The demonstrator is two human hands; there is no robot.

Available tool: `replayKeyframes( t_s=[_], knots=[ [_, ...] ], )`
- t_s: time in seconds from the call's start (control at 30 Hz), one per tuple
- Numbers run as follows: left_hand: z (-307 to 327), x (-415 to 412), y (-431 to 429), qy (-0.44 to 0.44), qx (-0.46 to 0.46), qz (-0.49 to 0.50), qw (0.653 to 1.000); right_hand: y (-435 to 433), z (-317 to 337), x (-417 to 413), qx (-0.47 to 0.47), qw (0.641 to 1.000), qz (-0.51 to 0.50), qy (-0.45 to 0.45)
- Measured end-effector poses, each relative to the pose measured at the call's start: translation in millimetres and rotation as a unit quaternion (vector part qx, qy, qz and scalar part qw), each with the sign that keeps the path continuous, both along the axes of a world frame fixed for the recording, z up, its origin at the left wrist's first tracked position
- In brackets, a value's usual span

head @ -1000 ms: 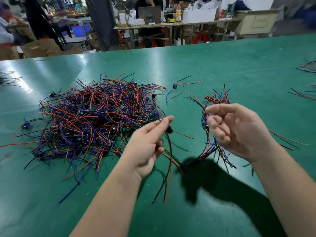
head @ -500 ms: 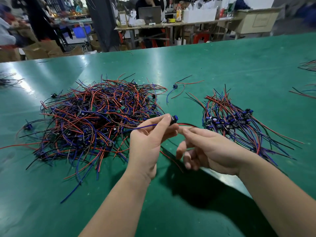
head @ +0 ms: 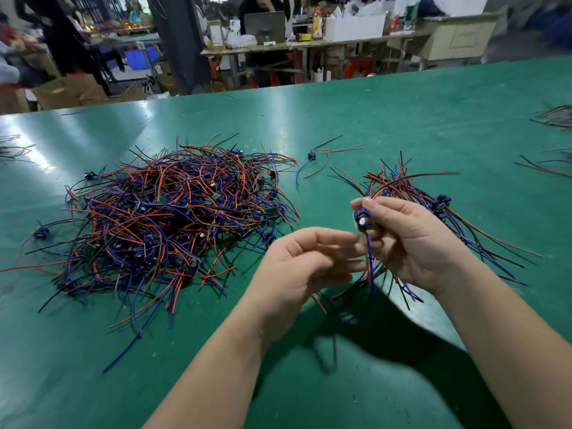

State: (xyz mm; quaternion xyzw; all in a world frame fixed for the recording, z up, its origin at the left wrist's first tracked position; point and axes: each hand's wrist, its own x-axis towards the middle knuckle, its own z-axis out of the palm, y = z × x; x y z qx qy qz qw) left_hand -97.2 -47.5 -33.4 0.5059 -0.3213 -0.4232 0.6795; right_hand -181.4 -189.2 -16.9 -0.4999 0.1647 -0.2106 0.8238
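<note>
one wired connector [head: 361,219] has passed from left hand [head: 297,267] to right hand [head: 411,243].

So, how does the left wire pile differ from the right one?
The left pile is far larger than the right pile. The left pile is a tangle; the right pile's wires lie roughly side by side. The right hand covers part of the right pile; the left pile shows almost whole. Both hold red, blue and black wires on the green table.
</note>
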Motion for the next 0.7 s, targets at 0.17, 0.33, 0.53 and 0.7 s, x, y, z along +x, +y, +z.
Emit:
replayKeyframes(
  t_s=[0.17, 0.33, 0.53, 0.7],
  knots=[
    [-5, -4, -4, 0.033, 0.046, 0.061, 0.997, 4, -6, -1, -0.099, 0.993, 0.042, 0.056],
    [-10, -13, -7, 0.069, 0.090, 0.103, 0.988, -3, -9, 5, -0.084, 0.991, -0.086, 0.061],
    [-8, -16, -10, 0.066, 0.092, 0.124, 0.986, -5, -10, 1, -0.098, 0.991, -0.026, 0.088],
    [-7, -10, -9, 0.072, 0.069, 0.145, 0.984, 3, -10, 2, -0.148, 0.984, 0.014, 0.103]
  ],
)
